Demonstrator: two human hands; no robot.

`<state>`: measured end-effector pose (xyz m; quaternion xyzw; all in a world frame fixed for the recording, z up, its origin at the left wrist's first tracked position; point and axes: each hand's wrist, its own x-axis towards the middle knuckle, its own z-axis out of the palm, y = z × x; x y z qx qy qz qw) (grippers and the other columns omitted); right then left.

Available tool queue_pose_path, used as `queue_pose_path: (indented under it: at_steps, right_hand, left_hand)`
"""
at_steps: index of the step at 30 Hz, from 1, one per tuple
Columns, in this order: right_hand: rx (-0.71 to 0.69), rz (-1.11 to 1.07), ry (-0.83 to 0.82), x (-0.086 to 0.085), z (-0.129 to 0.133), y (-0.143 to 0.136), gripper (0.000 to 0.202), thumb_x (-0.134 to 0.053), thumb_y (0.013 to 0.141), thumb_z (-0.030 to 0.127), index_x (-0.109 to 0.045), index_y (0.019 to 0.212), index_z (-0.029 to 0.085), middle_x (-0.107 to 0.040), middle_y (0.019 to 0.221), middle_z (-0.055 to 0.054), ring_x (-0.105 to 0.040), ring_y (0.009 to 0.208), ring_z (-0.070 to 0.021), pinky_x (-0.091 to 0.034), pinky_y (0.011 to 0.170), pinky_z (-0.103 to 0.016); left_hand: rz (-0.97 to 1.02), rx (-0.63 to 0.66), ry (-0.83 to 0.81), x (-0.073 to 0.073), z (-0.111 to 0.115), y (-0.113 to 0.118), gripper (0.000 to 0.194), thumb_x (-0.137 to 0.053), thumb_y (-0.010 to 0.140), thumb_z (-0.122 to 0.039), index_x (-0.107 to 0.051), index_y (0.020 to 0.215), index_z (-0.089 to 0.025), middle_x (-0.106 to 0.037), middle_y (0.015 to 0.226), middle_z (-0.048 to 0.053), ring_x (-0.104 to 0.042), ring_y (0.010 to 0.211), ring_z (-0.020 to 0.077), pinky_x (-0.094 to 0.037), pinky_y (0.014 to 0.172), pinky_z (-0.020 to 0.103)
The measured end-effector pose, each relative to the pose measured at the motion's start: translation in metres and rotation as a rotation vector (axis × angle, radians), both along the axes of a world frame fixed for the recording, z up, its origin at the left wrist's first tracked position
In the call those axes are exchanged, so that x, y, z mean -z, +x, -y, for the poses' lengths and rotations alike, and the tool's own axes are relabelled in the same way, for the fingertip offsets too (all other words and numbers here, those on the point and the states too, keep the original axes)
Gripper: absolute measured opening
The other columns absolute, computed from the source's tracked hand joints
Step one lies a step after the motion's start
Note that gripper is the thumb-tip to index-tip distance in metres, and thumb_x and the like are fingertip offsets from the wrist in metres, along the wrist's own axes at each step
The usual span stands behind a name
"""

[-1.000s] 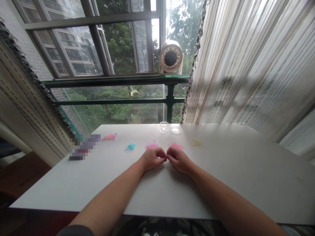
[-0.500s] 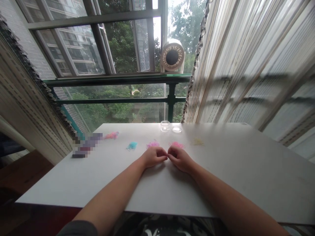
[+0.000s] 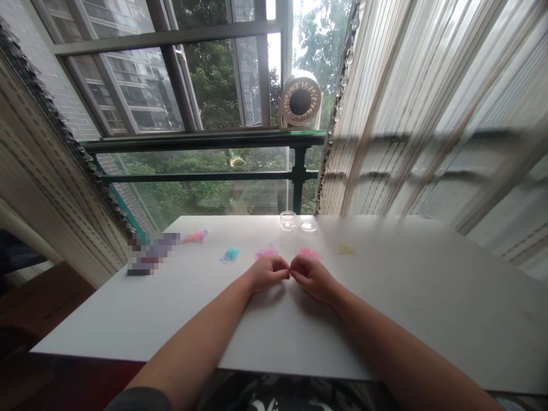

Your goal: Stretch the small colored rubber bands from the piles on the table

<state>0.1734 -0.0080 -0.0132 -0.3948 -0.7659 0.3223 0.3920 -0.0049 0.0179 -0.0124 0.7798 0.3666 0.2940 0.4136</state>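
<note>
My left hand [image 3: 269, 273] and my right hand [image 3: 311, 276] meet fingertip to fingertip over the middle of the white table [image 3: 171, 319]. Both are closed in a pinch; whatever is between the fingers is too small or hidden to make out. Just beyond the left hand lies a pile of purple-pink bands [image 3: 267, 250], partly covered by it. A pile of pink bands [image 3: 309, 253] lies behind the right hand. Farther left is a blue pile [image 3: 231, 254] of similar bands, and to the right a yellow pile [image 3: 346, 248].
At the table's back edge stand a clear round jar [image 3: 288, 221] and a clear lid [image 3: 308, 226]. A mixed pink-orange heap [image 3: 196, 236] and a blurred-out purple object [image 3: 154, 254] lie at left. A white fan [image 3: 301, 100] stands by the window.
Both hands stay pinched together in nearly the same place, the fingertips shifting very slightly. The whole view has moved a little; the piles, jar and lid look unchanged.
</note>
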Motion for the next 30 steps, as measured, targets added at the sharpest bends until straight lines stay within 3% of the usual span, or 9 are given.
queue_pose_path:
  at_steps: [14, 20, 30]
  right_hand:
    - [0.024, 0.012, 0.005, -0.0013, 0.0011, 0.0002, 0.005, -0.053, 0.073, 0.021, -0.05, 0.071, 0.017, -0.043, 0.055, 0.005, -0.038, 0.05, -0.0082, -0.03, 0.047, -0.021]
    - [-0.016, -0.023, -0.018, 0.0001, 0.0006, -0.0006, 0.011, -0.053, 0.073, 0.02, -0.054, 0.084, 0.017, -0.045, 0.056, 0.005, -0.04, 0.05, -0.0079, -0.031, 0.046, -0.02]
    - [0.023, 0.012, 0.001, 0.001, -0.0005, 0.0, 0.003, -0.053, 0.073, 0.019, -0.054, 0.072, 0.016, -0.046, 0.055, 0.004, -0.04, 0.051, -0.0084, -0.03, 0.047, -0.02]
  left_hand:
    - [0.001, 0.027, -0.01, -0.0036, 0.0025, -0.0017, 0.021, -0.061, 0.071, -0.029, -0.064, 0.079, -0.011, -0.067, 0.073, 0.006, -0.06, 0.066, 0.0133, -0.045, 0.06, 0.022]
    - [0.008, 0.022, -0.024, -0.0034, 0.0026, -0.0007, 0.022, -0.059, 0.072, -0.031, -0.065, 0.079, -0.01, -0.068, 0.072, 0.007, -0.062, 0.067, 0.0147, -0.046, 0.061, 0.023]
    - [0.002, 0.027, -0.019, -0.0056, 0.0039, -0.0009, 0.025, -0.056, 0.075, -0.034, -0.064, 0.078, -0.011, -0.068, 0.072, 0.007, -0.062, 0.067, 0.0143, -0.046, 0.062, 0.023]
